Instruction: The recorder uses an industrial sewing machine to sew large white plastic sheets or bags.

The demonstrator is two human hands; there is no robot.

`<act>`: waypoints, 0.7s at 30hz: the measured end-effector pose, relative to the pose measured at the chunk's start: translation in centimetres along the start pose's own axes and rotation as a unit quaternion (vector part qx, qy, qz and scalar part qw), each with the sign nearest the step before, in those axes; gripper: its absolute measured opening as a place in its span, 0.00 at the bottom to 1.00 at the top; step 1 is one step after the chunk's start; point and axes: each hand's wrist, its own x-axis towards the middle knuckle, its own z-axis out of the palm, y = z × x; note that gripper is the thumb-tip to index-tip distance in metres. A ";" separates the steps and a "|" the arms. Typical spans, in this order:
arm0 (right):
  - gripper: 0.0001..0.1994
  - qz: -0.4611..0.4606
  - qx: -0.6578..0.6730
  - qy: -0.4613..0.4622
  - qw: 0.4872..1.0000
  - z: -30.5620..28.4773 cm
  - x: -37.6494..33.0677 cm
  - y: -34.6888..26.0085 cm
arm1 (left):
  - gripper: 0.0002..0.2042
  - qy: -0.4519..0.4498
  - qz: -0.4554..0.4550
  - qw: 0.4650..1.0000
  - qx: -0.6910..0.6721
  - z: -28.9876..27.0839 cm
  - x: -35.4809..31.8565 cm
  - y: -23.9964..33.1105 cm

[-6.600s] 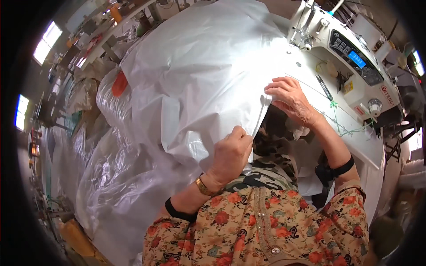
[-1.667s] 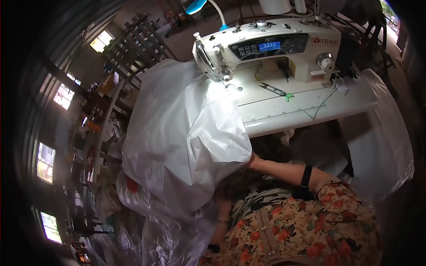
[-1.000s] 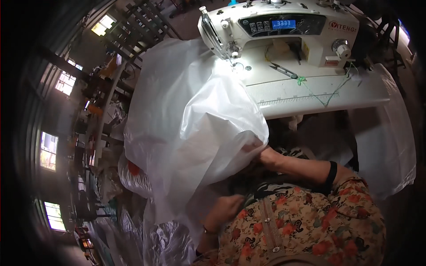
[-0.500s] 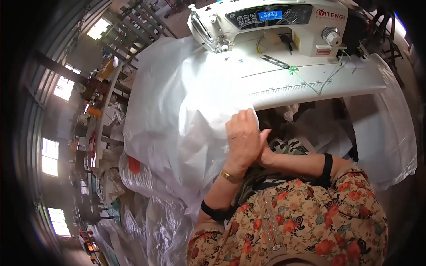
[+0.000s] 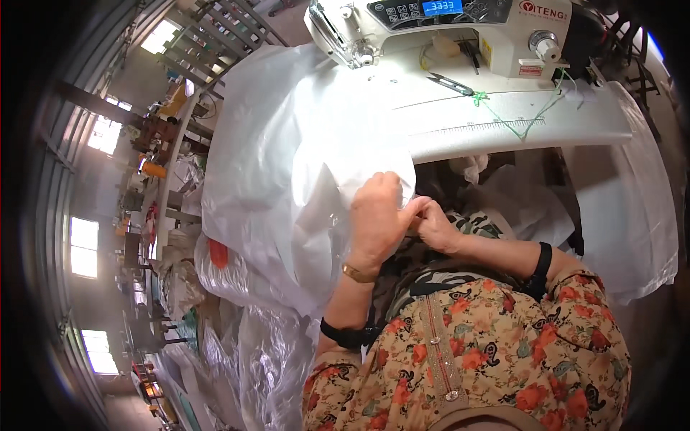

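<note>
A large white plastic sheet (image 5: 248, 144) spreads over the left of the sewing table and hangs down toward me. My left hand (image 5: 377, 223) is closed on its near right edge, knuckles up. Right beside it, my right hand (image 5: 438, 228) has its fingers curled in a pinch at the sheet's edge, against the left thumb; the fingertips are partly hidden. Beyond the hands stands a white sewing machine (image 5: 503, 39), its needle head (image 5: 363, 56) above the sheet's far part.
Thread snips (image 5: 451, 84) lie on the machine bed, with green thread (image 5: 521, 134) hanging over its ruled front edge (image 5: 496, 147). More plastic sheeting (image 5: 618, 201) drapes at the right. Crumpled clear plastic (image 5: 262, 359) lies at the lower left, near a red-orange piece (image 5: 218, 253).
My left hand has drawn slightly left and its thumb now meets the right fingers. The right hand has come out from behind the left and closed. The view has shifted a little.
</note>
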 end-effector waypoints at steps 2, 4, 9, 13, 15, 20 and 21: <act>0.10 -0.045 -0.113 0.079 0.989 0.3 0.0 -0.1 | 0.12 -0.010 0.007 0.999 0.045 0.2 0.0 0.2; 0.11 -0.032 -0.174 0.131 0.976 0.4 -0.1 -0.7 | 0.10 -0.026 -0.043 0.999 0.012 -0.2 -0.1 -0.5; 0.13 -0.119 -0.279 0.158 0.940 0.1 0.0 -3.8 | 0.08 0.025 -0.122 0.991 -0.042 -3.7 -0.1 -3.4; 0.13 -0.337 -0.474 0.124 0.804 -0.8 2.4 -7.8 | 0.08 0.026 -0.129 0.991 -0.030 -6.2 0.4 -3.8; 0.15 -0.387 -0.550 0.086 0.735 -1.0 3.9 -9.7 | 0.07 0.033 -0.108 0.993 -0.019 -6.9 0.9 -3.6; 0.19 -0.271 -0.679 -0.208 0.650 0.3 5.8 -12.5 | 0.06 0.018 -0.069 0.997 -0.010 -8.1 1.7 -2.9; 0.23 -0.235 -0.668 -0.256 0.658 0.9 5.5 -12.5 | 0.06 0.010 -0.046 0.999 -0.006 -8.1 1.8 -2.9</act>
